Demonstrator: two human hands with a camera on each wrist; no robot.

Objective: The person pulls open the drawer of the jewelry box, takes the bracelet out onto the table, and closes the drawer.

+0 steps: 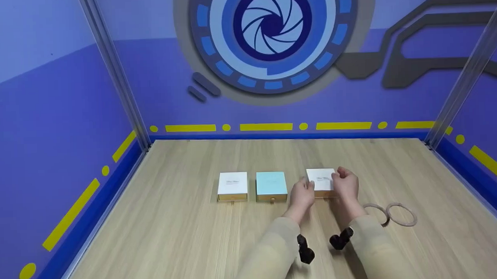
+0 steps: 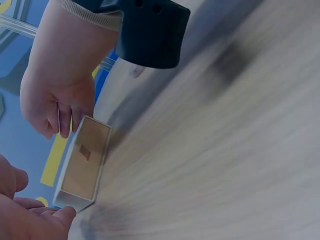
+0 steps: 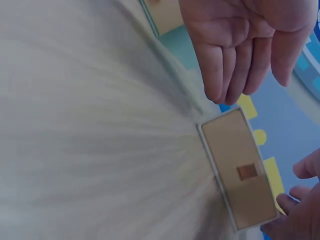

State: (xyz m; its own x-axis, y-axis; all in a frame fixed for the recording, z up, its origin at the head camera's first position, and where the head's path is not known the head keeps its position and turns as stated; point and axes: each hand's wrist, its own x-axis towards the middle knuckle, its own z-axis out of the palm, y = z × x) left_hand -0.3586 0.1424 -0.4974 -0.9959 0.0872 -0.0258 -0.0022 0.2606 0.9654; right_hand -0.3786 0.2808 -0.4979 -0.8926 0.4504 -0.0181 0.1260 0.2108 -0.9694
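Observation:
A white drawer box (image 1: 321, 176) with small dark print on its lid and a tan front stands between both hands. At its left side is my left hand (image 1: 302, 195); in the right wrist view its fingers (image 3: 242, 65) are straight, near the box's end. Along the right side lies my right hand (image 1: 347, 185), fingers loosely bent. The left wrist view shows the tan drawer front (image 2: 86, 162) with a small brown tab. Whether either hand actually bears on the box is hard to tell.
A mint-green box (image 1: 271, 183) and another white box (image 1: 232, 182) stand in line to the left on the wooden table (image 1: 173, 224). Two thin rings (image 1: 414, 219) lie to the right, side by side. Blue walls (image 1: 66, 141) enclose the table's back and sides.

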